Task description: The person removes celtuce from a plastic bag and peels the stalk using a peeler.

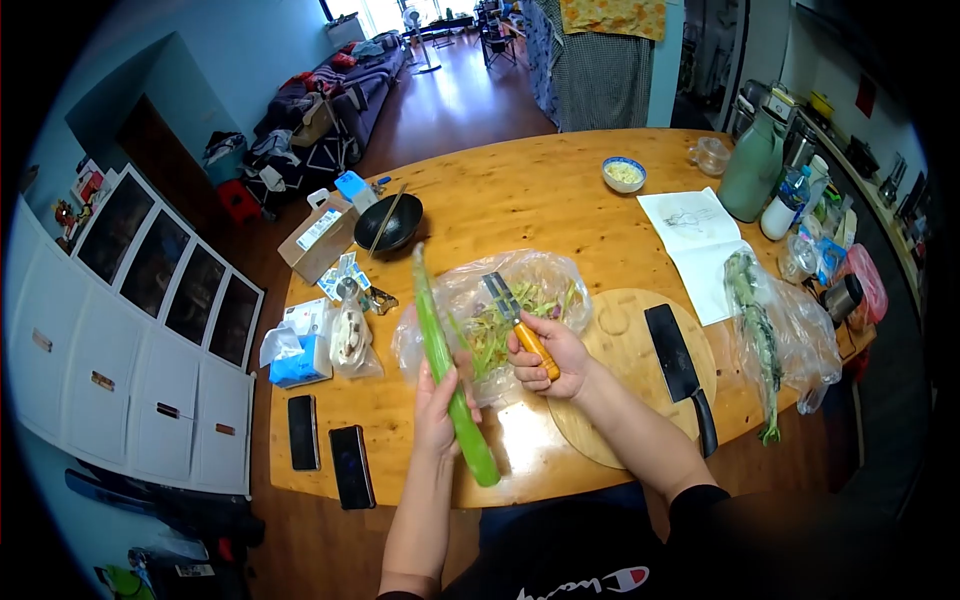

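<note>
My left hand (437, 412) is closed around a long green celtuce stem (470, 440), which slants with its thin end pointing away from me. In my right hand (560, 362) is a peeler (535, 347) with a yellow-orange handle, its metal head pointing up and slightly left. The peeler's head is apart from the stem. Beneath both hands, a clear plastic bag (555, 262) lies spread on the table, with green peelings (490, 345) on it. A round wooden cutting board (615, 420) is to the right, and a black cleaver (673, 355) rests on it.
Two phones (352, 466) lie at the front left. Behind them are a tissue pack (300, 355), a cardboard box (318, 238) and a black bowl (390, 222) with chopsticks. At right are an open notebook (690, 230), bagged leafy vegetables (752, 320) and a green flask (752, 165).
</note>
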Tool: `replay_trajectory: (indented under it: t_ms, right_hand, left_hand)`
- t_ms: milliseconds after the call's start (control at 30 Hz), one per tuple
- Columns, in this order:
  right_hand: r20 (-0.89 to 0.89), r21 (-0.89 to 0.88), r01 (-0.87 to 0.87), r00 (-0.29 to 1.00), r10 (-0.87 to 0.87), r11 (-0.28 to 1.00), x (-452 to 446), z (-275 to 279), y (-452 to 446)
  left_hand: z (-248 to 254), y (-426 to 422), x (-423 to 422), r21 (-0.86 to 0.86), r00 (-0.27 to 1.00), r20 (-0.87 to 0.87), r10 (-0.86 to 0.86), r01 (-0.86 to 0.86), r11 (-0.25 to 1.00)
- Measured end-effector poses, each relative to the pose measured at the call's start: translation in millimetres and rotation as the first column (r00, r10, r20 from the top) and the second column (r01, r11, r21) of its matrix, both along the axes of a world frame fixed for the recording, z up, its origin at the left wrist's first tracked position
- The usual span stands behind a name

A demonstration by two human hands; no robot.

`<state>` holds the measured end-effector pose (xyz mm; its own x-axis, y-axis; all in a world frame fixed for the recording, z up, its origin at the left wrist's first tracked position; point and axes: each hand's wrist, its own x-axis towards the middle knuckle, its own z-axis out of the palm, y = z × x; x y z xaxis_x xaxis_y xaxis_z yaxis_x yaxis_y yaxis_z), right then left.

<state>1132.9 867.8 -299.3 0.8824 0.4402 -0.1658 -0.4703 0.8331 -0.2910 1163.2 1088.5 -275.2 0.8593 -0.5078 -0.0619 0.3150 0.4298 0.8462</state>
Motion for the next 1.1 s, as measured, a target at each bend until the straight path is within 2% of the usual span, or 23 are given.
replay_trajectory:
  t_ms: [67,100,233,300,367,600,800,833,933,1000,1067,1100]
  right_hand:
    - [0.057,0.004,-0.043,0.997,0.042,0.999,1.1,-0.8,2.1]
    - [0.013,0.033,-0.045,0.999,0.045,0.998,3.6,-1.2,5.0]
    - [0.026,0.029,-0.036,0.999,0.035,0.999,5.9,8.1,9.3]
    - [0.039,0.000,-0.065,0.997,0.065,0.998,4.1,14.6,11.1]
    - [0.112,0.018,-0.098,0.989,0.095,0.995,4.5,13.7,10.5]
    - [0.128,0.019,-0.135,0.983,0.131,0.991,0.0,14.2,9.9]
    - [0.107,-0.037,-0.070,0.991,0.074,0.997,-6.7,19.2,-10.1]
    - [0.157,-0.036,-0.065,0.985,0.070,0.997,-6.9,20.0,-15.4]
    - [0.152,-0.339,0.134,0.985,-0.086,0.931,-8.2,33.1,-24.0]
    - [0.200,-0.631,0.245,0.968,-0.151,0.736,-8.2,33.2,-20.7]
    - [0.216,-0.855,0.272,0.961,-0.172,0.443,-12.7,36.4,-11.3]
    - [0.219,-0.867,0.257,0.966,-0.138,0.427,-13.0,32.5,-9.5]
  left_hand:
    - [6.9,-14.4,9.1,0.026,0.999,0.021,0.048,-0.048,0.998]
    - [9.1,-20.3,13.5,0.023,0.998,0.030,0.053,-0.054,0.998]
    - [2.4,-34.5,31.8,-0.083,1.000,0.027,0.010,-0.008,0.996]
    - [5.3,-38.3,34.2,-0.093,0.999,-0.030,-0.015,0.012,0.996]
    - [3.9,-41.3,36.4,-0.107,0.999,-0.037,-0.020,0.016,0.994]
    - [1.3,-43.8,47.2,0.003,0.999,-0.046,-0.026,0.026,1.000]
    - [1.6,-42.8,53.3,0.162,0.999,-0.048,-0.006,0.014,0.987]
    - [1.1,-41.7,53.9,0.170,0.999,-0.042,-0.014,0.021,0.985]
    - [6.6,-41.9,49.6,0.210,0.999,-0.038,-0.018,0.025,0.977]
    - [8.3,-42.3,48.7,0.238,0.999,-0.036,-0.033,0.041,0.970]
    - [6.5,-40.9,51.4,0.262,0.997,-0.027,-0.068,0.072,0.962]
    - [3.2,-41.0,52.3,0.234,0.997,-0.045,-0.056,0.065,0.970]
